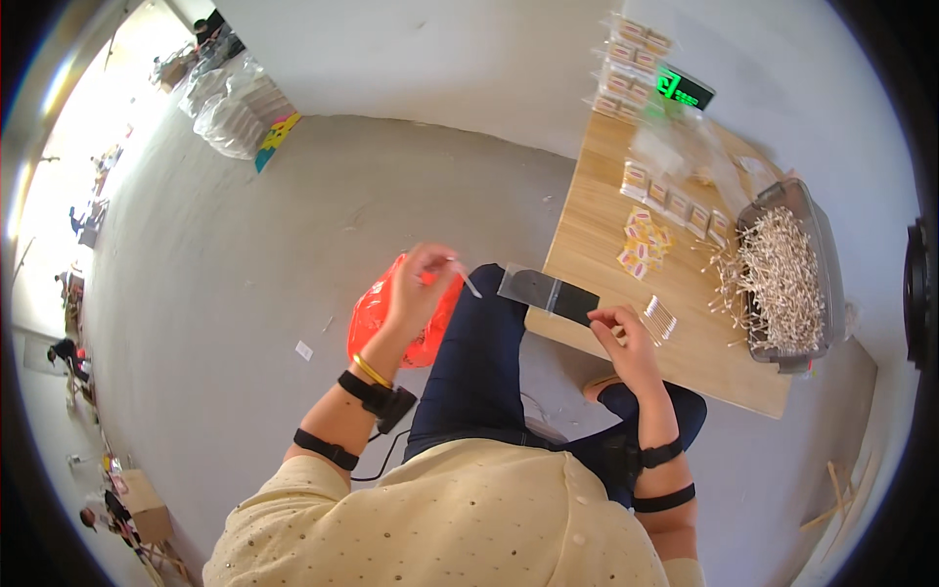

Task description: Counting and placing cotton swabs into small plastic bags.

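My left hand [423, 284] is raised over a red plastic bag [377, 318] on the floor and pinches a small thin white strip [468, 282]. My right hand [626, 338] rests at the near edge of the wooden table [587, 196], fingers curled on a clear plastic sleeve with a dark insert [546, 292] that overhangs the table edge. A small bundle of cotton swabs in clear wrap [659, 319] lies just right of that hand.
A grey tray [817, 235] heaped with cotton swabs stands at the table's right, with loose swabs [729, 279] spilled beside it. Small yellow packets [644, 241] and rows of filled packs [675, 201] lie further back. A digital clock [683, 88] stands at the far end.
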`<state>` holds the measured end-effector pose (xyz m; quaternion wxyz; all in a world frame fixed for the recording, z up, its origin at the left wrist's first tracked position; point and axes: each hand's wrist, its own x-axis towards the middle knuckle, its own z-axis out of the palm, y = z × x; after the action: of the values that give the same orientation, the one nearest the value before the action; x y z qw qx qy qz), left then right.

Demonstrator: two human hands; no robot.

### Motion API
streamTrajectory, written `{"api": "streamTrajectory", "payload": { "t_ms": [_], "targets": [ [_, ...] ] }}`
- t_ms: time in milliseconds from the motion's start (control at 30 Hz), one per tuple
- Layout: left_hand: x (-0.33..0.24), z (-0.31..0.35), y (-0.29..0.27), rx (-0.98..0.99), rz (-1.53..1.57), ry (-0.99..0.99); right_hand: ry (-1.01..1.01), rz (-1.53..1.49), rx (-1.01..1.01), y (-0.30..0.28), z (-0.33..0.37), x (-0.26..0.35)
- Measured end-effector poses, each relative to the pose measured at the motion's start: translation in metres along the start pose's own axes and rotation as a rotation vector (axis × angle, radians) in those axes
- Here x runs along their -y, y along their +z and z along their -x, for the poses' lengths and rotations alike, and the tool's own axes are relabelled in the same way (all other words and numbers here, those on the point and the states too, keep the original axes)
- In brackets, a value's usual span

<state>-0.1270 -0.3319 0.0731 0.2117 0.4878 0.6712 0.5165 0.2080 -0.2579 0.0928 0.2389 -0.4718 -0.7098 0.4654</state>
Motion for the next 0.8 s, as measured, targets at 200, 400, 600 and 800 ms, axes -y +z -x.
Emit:
{"api": "streamTrajectory", "payload": {
  "t_ms": [200, 400, 600, 800],
  "targets": [
    [0.113, 0.03, -0.081, -0.008, -0.418, -0.21, -0.012, -0.023, 0.017, 0.003, 0.006, -0.02],
    [0.2, 0.063, -0.079, 0.178, -0.808, -0.177, -0.008, 0.016, -0.099, -0.01, 0.016, -0.045],
    [0.076, 0.008, 0.004, 0.22, -0.363, -0.084, 0.09, 0.218, -0.483, -0.055, 0.033, -0.116],
    [-0.021, 0.004, 0.116, 0.611, -0.083, 0.139, 0.145, 0.463, -0.546, -0.051, 0.051, -0.146]
  ]
}}
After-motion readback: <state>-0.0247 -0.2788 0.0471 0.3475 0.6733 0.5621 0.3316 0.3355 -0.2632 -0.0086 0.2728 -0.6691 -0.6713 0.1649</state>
